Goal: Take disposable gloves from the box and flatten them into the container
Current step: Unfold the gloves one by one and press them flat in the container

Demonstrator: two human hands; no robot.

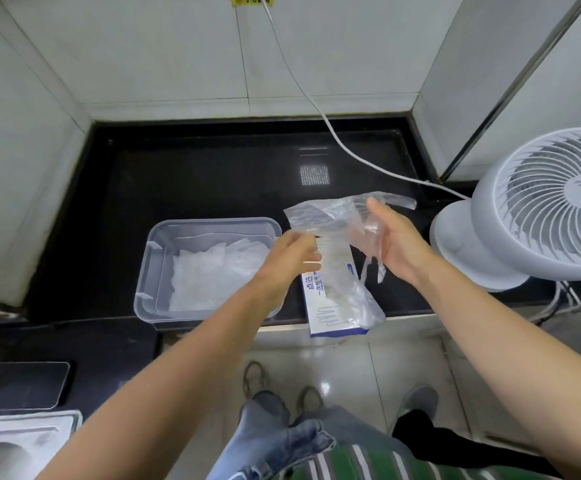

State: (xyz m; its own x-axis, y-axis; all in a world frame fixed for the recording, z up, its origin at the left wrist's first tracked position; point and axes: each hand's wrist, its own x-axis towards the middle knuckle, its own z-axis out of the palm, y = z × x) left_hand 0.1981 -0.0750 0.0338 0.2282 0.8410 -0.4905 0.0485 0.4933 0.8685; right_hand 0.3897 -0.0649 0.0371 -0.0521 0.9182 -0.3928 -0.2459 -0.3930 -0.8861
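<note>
Black glossy bench (195,178) set in a pale tiled alcove, seen from above by the person working at it. Both bare forearms reach forward over the bench's front edge.

Between the two hands, a thin transparent disposable glove (327,213) is stretched out in the air. The left hand (292,252) has its fingers curled in, pinching the glove's lower left edge. The right hand (400,244) has its thumb pointing up and grasps the other end, the crumpled plastic bunched in its palm. The glove's limp fingers dangle just below that hand.

Directly under both hands lies the blue and white glove box (330,320), flat on the bench, its near end overhanging the front edge. More clear plastic (361,306) spills out of its top, below the right hand.

Just left of the left hand, and partly covered by its wrist, sits a clear rectangular container (150,271) holding a flat layer of pale gloves (213,275).

Right of the right hand stands a white round fan (559,202). A white cable (334,133) runs down the back wall beyond the hands toward the fan.
</note>
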